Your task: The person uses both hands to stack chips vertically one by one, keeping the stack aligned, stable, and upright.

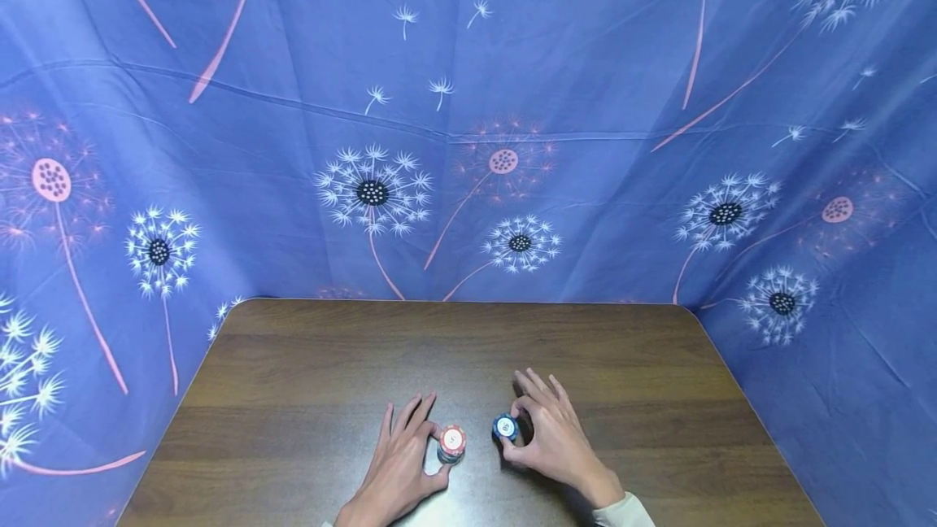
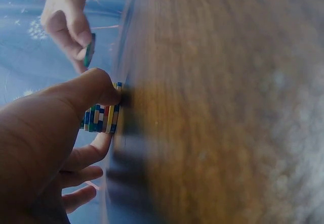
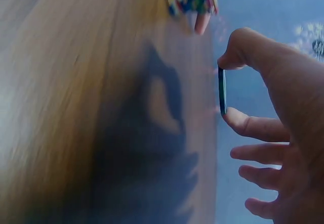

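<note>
A stack of poker chips (image 1: 452, 442) stands on the table with a red-rimmed chip on top; its layered edges in several colours show in the left wrist view. Around its sides, the thumb and index finger of my left hand (image 1: 401, 455) grip it, the other fingers spread out. To the right, my right hand (image 1: 552, 437) pinches a single blue poker chip (image 1: 505, 428) between thumb and index finger. Seen edge-on in the right wrist view, this chip (image 3: 222, 90) is held flat above the table, apart from the stack.
Both hands are over the brown wooden table (image 1: 329, 356), near its front. A blue curtain (image 1: 586, 88) with dandelion prints hangs behind the table and along both sides. The right hand casts a dark shadow (image 3: 136, 158) on the tabletop.
</note>
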`<control>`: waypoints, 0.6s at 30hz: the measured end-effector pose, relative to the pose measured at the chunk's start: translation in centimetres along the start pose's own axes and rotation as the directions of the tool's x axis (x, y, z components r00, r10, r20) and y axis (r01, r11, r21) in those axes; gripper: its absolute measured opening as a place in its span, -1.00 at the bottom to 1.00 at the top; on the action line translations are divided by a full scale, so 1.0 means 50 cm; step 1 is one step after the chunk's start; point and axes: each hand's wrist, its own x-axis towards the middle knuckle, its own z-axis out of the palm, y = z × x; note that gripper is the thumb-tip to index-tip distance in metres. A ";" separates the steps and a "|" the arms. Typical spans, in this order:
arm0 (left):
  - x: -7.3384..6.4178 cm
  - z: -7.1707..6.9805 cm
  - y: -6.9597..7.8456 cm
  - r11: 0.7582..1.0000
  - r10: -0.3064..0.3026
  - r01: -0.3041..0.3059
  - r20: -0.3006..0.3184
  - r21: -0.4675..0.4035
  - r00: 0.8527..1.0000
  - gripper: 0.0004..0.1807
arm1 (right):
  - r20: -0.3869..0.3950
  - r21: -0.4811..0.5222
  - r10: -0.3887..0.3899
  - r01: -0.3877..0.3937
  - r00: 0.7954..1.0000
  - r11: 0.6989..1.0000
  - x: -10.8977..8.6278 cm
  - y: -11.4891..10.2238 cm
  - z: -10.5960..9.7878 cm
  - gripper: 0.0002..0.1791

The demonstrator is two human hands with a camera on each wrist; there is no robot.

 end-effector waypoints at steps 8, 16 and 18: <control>0.002 -0.002 0.003 1.000 -0.022 0.022 0.044 0.011 0.999 -0.61 | -0.020 -0.004 -0.126 0.126 0.992 0.992 0.028 -0.059 0.009 -0.61; 0.001 0.002 0.000 1.000 -0.015 0.015 0.034 0.022 0.999 -0.61 | 0.018 -0.022 -0.197 0.198 0.980 0.980 0.049 -0.089 0.024 -0.61; 0.001 0.001 0.000 1.000 -0.005 0.005 0.029 0.023 1.000 -0.61 | 0.020 -0.027 -0.207 0.208 0.978 0.978 0.052 -0.093 0.026 -0.61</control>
